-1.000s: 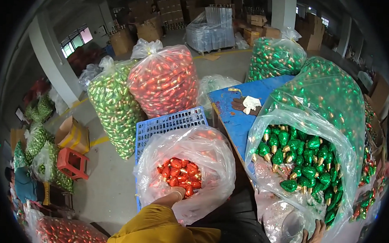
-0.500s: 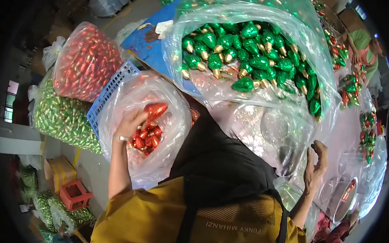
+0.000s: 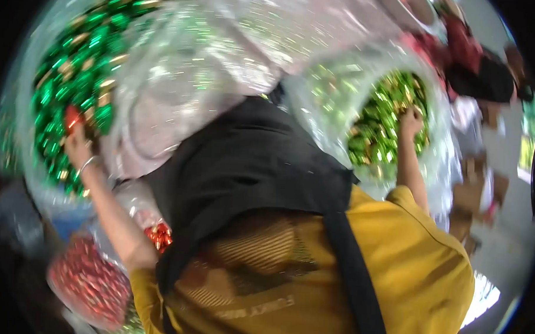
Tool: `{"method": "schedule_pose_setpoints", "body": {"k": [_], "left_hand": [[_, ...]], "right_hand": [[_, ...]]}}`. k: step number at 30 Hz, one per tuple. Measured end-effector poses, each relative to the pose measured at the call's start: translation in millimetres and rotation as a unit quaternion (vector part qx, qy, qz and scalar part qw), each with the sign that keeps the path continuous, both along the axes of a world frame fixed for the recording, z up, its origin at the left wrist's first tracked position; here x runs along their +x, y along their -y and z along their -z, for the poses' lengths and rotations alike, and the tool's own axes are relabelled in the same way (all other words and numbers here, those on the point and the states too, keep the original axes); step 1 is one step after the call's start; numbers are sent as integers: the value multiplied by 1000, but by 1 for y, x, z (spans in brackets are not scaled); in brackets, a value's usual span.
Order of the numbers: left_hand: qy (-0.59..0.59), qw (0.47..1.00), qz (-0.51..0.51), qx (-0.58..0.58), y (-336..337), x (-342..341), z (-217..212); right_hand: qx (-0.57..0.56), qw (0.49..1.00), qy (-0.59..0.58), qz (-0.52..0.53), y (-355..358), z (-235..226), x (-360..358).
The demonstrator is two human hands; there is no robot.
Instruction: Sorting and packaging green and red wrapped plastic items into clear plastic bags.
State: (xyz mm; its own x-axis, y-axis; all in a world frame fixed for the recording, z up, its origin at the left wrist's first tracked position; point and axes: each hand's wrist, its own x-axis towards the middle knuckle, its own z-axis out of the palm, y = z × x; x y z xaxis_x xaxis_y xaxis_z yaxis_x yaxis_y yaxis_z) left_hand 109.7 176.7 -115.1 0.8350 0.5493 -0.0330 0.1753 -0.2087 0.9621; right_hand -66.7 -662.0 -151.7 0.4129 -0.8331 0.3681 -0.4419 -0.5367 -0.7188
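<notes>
My left hand (image 3: 77, 147) is closed around a shiny red bulb ornament (image 3: 73, 116) with its tip showing past my fingers. Behind and around that hand lies a heap of dark green bulb ornaments (image 3: 50, 103) with gold caps, spilling on clear plastic. On the right, my right hand (image 3: 411, 121) reaches into an opened clear plastic bag (image 3: 332, 87) of light green bulb ornaments (image 3: 369, 132). Its fingers are curled down among them, and blur hides what they grip.
Clear plastic sheeting (image 3: 182, 75) covers the work surface between the two heaps. A tied bag of red bulbs (image 3: 89, 281) stands at the lower left, near more red bulbs (image 3: 159, 236) beside my lap. Cardboard boxes (image 3: 476, 183) and a person in red (image 3: 460, 47) are at right.
My view has swung to the right. My left hand has left the bag of red bulbs with a red one and is by the dark green heap. My right hand has entered the light green bulbs.
</notes>
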Motion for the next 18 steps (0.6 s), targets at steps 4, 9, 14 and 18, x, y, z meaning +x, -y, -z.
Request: {"method": "schedule_pose_setpoints", "body": {"k": [4, 9, 14, 18], "left_hand": [[-24, 982, -27, 184, -37, 27, 14], [-54, 981, 25, 185, -58, -12, -1], [-9, 993, -46, 108, 27, -40, -75], [120, 992, 5, 26, 44, -63, -124]], "right_hand": [[202, 973, -114, -16, 35, 57, -104], [10, 879, -425, -218, -4, 92, -90], [-134, 671, -693, -228, -32, 96, -58], [25, 580, -761, -288, 0, 97, -35]]}}
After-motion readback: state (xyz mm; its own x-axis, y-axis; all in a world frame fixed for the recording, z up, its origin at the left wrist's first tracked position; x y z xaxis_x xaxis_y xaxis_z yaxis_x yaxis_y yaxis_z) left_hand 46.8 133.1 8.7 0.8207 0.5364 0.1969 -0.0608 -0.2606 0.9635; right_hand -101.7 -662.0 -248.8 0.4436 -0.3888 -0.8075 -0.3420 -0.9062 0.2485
